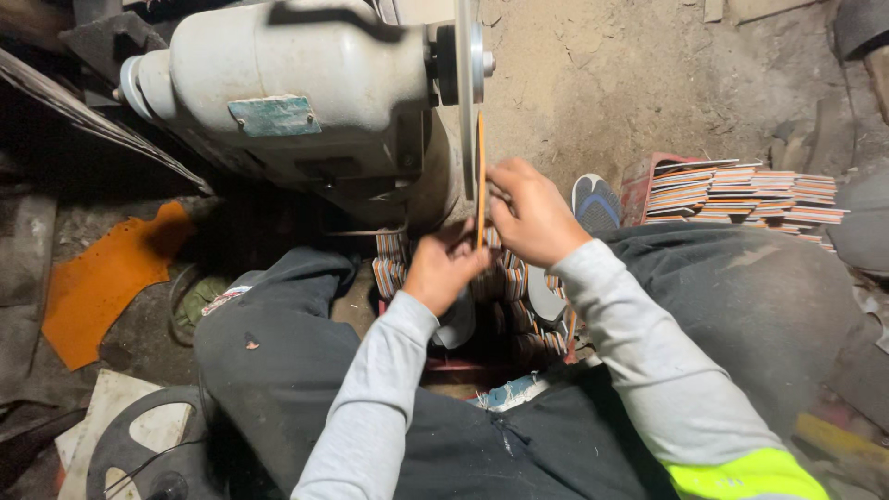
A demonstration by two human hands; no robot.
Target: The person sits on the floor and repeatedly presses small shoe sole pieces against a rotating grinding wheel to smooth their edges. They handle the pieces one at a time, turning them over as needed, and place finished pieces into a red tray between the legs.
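My left hand (443,266) and my right hand (532,211) both grip a thin flat orange piece (481,157) held upright on edge. The piece stands right against the grey disc (463,74) of a pale grey motor machine (306,93); whether it touches the disc I cannot tell. My right hand holds the piece's upper part, my left hand its lower end. Below my hands lie several stacks of striped flat pieces (519,296) in a low red tray between my knees.
More striped stacks (741,194) fill a red tray on the dirt floor at the right. A blue shoe (595,201) shows beside my right knee. An orange sheet scrap (106,278) and a black wheel (139,454) lie at the left.
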